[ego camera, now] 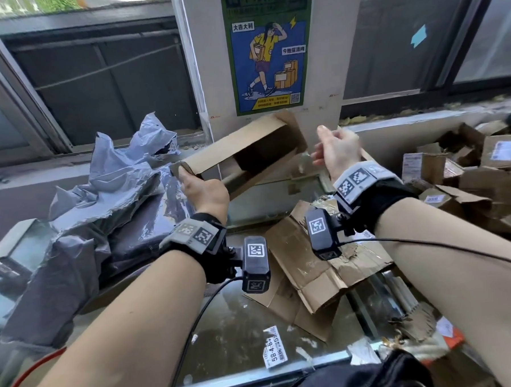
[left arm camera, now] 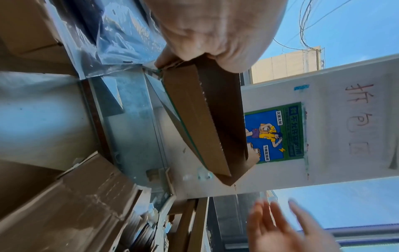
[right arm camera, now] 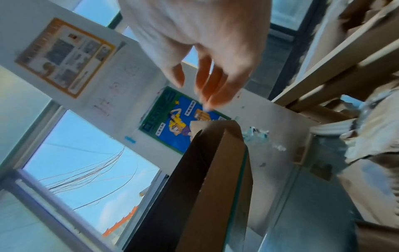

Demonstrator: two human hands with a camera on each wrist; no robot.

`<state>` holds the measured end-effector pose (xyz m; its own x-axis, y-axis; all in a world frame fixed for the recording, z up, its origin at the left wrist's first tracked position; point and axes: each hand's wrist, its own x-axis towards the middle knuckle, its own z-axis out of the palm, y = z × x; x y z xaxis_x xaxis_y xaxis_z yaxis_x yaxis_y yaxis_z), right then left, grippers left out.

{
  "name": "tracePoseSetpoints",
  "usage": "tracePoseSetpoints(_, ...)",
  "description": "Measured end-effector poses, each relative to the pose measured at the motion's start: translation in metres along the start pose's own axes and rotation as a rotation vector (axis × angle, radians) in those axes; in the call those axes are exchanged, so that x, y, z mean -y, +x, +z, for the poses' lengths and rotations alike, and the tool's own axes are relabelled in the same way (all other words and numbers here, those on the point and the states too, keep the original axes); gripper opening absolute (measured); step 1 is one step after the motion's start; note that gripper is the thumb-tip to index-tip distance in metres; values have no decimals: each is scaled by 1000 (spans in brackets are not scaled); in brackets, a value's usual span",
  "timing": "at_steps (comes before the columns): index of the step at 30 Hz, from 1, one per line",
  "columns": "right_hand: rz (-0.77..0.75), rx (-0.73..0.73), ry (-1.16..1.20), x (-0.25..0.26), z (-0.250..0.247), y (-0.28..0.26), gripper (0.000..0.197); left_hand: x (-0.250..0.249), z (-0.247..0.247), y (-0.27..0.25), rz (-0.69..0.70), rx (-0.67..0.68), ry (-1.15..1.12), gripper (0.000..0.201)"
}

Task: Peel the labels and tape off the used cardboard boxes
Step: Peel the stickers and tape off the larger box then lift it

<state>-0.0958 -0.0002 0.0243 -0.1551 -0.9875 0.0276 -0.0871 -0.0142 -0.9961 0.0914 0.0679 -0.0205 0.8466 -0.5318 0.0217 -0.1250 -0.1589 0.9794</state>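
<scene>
My left hand (ego camera: 199, 186) grips the near end of a long, open brown cardboard box (ego camera: 246, 148) and holds it up in front of the white pillar. In the left wrist view the box (left arm camera: 202, 119) runs away from the thumb and palm. My right hand (ego camera: 333, 150) hovers just right of the box's far end, fingers loosely spread, holding nothing. The right wrist view shows those fingers (right arm camera: 207, 81) above the box's end (right arm camera: 218, 153), apart from it. No label or tape shows on the box faces in view.
Crumpled grey plastic mailer bags (ego camera: 100, 201) pile at the left. A flattened torn carton (ego camera: 311, 267) lies on the glass counter (ego camera: 241, 342), with a peeled label (ego camera: 274, 350) stuck near the front. Several used boxes (ego camera: 469, 170) heap at the right. A poster (ego camera: 269, 50) hangs on the pillar.
</scene>
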Motion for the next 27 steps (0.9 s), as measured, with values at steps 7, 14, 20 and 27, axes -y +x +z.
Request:
tracePoseSetpoints(7,337,659,217,16,43,-30,57,0,22,-19,143,108,53,77)
tracePoseSetpoints(14,398,469,462,11,64,-23,9,-4,23,-35,390,171,99,76)
tracePoseSetpoints(20,384,341,607,12,71,-20,17,5,24,-33,386,328,31,69)
tracePoseSetpoints(27,166,321,504,26,56,-9,46,6,7,-24,490,20,28,86)
